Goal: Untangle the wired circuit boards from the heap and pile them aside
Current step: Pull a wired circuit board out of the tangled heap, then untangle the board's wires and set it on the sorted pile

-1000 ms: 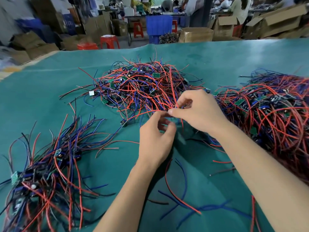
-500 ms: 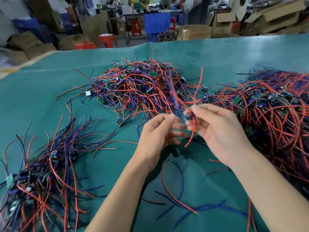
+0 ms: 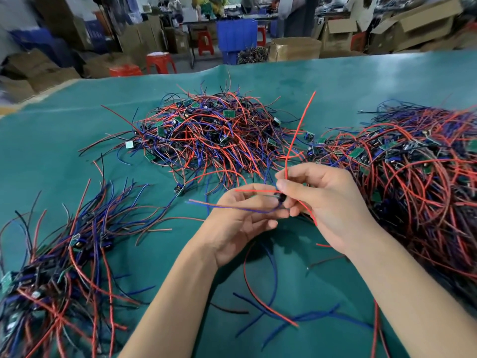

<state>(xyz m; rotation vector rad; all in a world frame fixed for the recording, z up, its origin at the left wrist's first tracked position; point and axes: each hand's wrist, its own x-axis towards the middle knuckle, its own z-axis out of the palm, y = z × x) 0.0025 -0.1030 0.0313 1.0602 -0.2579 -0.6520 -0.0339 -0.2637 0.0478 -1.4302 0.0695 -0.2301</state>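
Both hands are up over the green table cover (image 3: 361, 81), working one small wired board (image 3: 281, 198) between them, just in front of the middle heap (image 3: 211, 135). The right hand (image 3: 327, 202) pinches the board w/ thumb and forefinger curled onto it, other fingers bent in behind. A red wire (image 3: 299, 130) runs from that pinch straight up and tilts right, its tip above the heap; a second red lead drops out under the right palm. The left hand (image 3: 242, 223) sits palm-up beside it, fingers half curled, fingertips touching the board area. A blue wire (image 3: 227, 206) and a short red one lie across those fingers and stick out to the left. Can't tell if the left hand really grips them or just cradles them.

The middle heap is a dense knot of red, blue & black leads w/ small green boards showing through. A bigger heap (image 3: 413, 177) sprawls at the right, near the right forearm. At the left, wires lie roughly side by side in the sorted pile (image 3: 64, 267), well apart from the hands. A few loose wires (image 3: 268, 303), red and blue, lie on the cover between the forearms.

Background is blurry: red stools (image 3: 160, 62), a blue bin (image 3: 236, 34), cardboard boxes (image 3: 294, 49).
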